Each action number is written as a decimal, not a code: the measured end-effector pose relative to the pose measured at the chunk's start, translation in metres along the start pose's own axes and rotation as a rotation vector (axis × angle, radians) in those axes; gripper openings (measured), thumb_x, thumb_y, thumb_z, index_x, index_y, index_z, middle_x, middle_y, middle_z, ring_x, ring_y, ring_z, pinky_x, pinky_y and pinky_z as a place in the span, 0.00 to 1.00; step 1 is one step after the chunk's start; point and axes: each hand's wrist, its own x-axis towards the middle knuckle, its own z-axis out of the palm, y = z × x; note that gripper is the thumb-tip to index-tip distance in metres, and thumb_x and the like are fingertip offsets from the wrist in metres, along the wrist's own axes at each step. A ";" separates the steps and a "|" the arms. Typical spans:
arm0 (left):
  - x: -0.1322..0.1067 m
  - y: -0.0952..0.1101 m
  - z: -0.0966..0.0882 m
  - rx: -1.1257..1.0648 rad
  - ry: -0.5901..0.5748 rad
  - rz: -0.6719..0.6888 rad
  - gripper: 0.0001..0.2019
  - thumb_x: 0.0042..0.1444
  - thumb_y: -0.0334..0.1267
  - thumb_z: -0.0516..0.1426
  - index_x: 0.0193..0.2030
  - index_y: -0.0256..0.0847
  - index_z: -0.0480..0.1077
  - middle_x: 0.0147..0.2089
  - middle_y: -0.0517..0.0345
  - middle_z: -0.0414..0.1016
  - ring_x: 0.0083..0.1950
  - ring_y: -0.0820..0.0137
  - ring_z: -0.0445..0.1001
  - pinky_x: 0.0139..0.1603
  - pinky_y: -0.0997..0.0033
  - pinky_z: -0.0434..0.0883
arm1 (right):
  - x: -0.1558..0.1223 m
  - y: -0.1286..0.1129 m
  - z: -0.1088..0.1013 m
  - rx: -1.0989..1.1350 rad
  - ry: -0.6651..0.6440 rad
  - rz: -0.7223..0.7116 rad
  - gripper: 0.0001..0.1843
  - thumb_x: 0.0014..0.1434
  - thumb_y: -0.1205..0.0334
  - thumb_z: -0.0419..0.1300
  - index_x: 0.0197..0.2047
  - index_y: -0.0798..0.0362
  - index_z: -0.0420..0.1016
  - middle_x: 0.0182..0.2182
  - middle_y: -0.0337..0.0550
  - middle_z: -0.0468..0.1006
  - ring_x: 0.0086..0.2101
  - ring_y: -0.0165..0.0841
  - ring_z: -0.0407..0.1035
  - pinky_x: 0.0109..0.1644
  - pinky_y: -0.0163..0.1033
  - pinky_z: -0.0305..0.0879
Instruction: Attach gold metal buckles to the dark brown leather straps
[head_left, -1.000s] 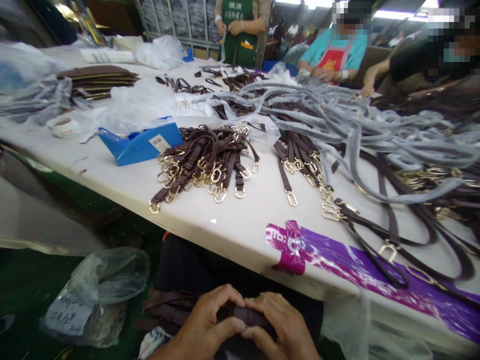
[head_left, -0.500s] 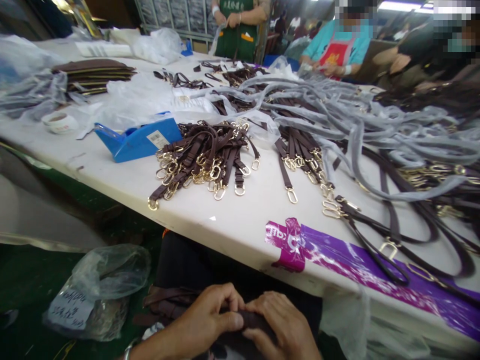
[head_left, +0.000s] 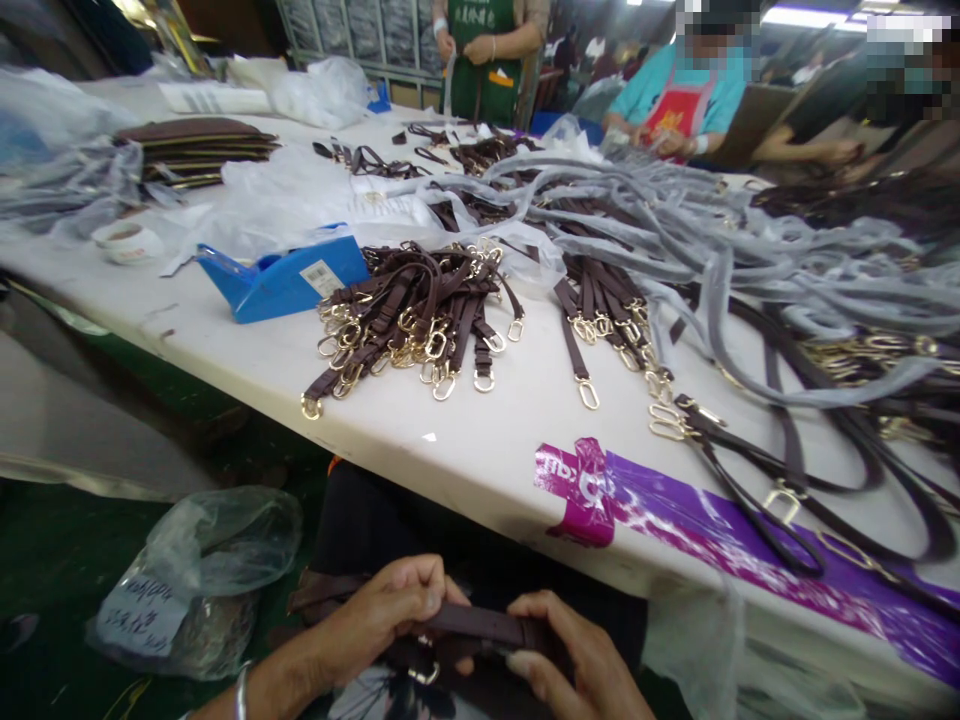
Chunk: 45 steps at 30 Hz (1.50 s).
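You hold one brown strap (head_left: 480, 626) level in your lap below the counter (head_left: 465, 440), left hand (head_left: 386, 605) and right hand (head_left: 574, 665) pinching its ends, so its buckle (head_left: 426, 668) hangs free.

It was a factory assembly floor: a long white bench (head_left: 480, 440) carried heaps of brown straps (head_left: 420, 315) with gold clasps, grey sleeved straps (head_left: 675, 225) and stacked bags (head_left: 195, 148), and aproned workers (head_left: 679, 95) stood along it.
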 end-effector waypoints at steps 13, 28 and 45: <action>0.017 -0.003 0.047 0.295 0.180 0.141 0.22 0.39 0.23 0.69 0.43 0.41 0.76 0.41 0.64 0.76 0.44 0.66 0.72 0.43 0.74 0.67 | 0.008 0.000 0.013 0.014 0.184 -0.154 0.14 0.71 0.60 0.52 0.58 0.37 0.64 0.51 0.33 0.77 0.50 0.27 0.73 0.54 0.25 0.66; 0.015 0.000 0.035 0.311 0.220 0.170 0.09 0.47 0.32 0.65 0.37 0.38 0.73 0.32 0.62 0.74 0.35 0.70 0.70 0.36 0.75 0.65 | 0.003 0.010 0.009 -0.123 0.268 -0.324 0.20 0.72 0.61 0.50 0.65 0.41 0.64 0.41 0.44 0.78 0.39 0.35 0.76 0.41 0.34 0.76; -0.002 -0.014 0.016 0.264 0.293 0.153 0.15 0.46 0.41 0.67 0.36 0.37 0.71 0.28 0.62 0.71 0.29 0.73 0.67 0.29 0.76 0.62 | 0.005 0.029 0.001 -0.493 0.038 -0.439 0.25 0.68 0.68 0.51 0.65 0.43 0.64 0.32 0.42 0.70 0.27 0.32 0.72 0.28 0.33 0.70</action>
